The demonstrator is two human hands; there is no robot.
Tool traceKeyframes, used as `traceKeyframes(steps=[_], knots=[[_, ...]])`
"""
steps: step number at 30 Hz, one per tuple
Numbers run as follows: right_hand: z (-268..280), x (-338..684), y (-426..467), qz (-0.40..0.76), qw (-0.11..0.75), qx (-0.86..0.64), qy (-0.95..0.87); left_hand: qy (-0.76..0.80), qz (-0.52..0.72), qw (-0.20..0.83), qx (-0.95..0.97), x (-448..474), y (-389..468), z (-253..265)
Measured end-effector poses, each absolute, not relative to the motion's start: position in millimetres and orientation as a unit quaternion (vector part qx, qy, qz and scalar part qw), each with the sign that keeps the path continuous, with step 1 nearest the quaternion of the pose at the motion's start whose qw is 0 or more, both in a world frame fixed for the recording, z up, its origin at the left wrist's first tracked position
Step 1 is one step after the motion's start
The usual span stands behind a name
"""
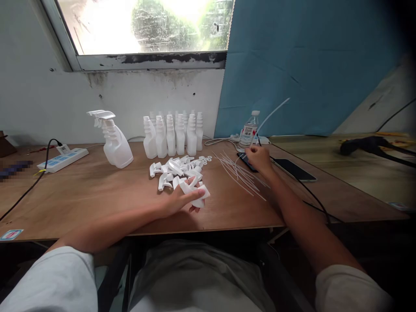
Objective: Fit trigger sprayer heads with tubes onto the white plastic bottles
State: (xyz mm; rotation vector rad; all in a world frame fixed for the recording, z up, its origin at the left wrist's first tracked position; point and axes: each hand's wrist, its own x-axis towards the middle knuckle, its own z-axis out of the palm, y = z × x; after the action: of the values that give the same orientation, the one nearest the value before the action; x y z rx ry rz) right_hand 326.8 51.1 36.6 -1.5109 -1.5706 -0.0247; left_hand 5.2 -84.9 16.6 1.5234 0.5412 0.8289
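A person seated at a brown wooden table (81,190) works with both bare hands, seen from head height. The left hand (180,201), near the table's front edge, is closed around a white spray head (199,203). The piece lies across the palm, with the thumb pressed over it and the fingers curled behind and beneath. The right hand (259,158), farther forward and well apart from the left, has its thumb and fingertips together, pinching a thin white tube (272,113). The tube rises from the fingers and curves up to the right, its tip free.

Just beyond the left hand is a pile of spray heads (175,167), with small white rings (205,160) at its far right. Loose tubes (232,171) fan out between the hands. Behind the pile stand upright white bottles (170,141); to their left is one bottle with a sprayer on top (118,149).

The thumb and fingers cover much of the held spray head, so its full outline cannot be made out. The tube's lower end is lost at the right hand, which also partly hides a dark phone (248,163). The rear bottles are mostly blocked by those in front.
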Motion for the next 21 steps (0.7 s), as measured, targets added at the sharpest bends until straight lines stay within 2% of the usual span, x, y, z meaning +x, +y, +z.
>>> traceKeyframes(steps=[4,6,8,15,18,21], knots=[[25,346,55,0.014,0.271,-0.67,-0.69,0.211,0.353,0.652,0.637,11,-70,7],[21,346,55,0.023,0.239,-0.669,-0.703,0.214,0.349,0.664,0.626,11,-66,2],[21,344,54,0.023,0.242,-0.665,-0.706,0.222,0.348,0.677,0.61,9,-64,0],[27,333,47,0.001,0.309,-0.661,-0.683,0.216,0.364,0.738,0.526,6,-64,1],[32,318,42,0.024,0.435,-0.617,-0.655,0.196,0.377,0.756,0.498,5,-61,1],[49,296,32,0.187,0.569,-0.478,-0.642,0.176,0.384,0.771,0.477,4,-58,-2]])
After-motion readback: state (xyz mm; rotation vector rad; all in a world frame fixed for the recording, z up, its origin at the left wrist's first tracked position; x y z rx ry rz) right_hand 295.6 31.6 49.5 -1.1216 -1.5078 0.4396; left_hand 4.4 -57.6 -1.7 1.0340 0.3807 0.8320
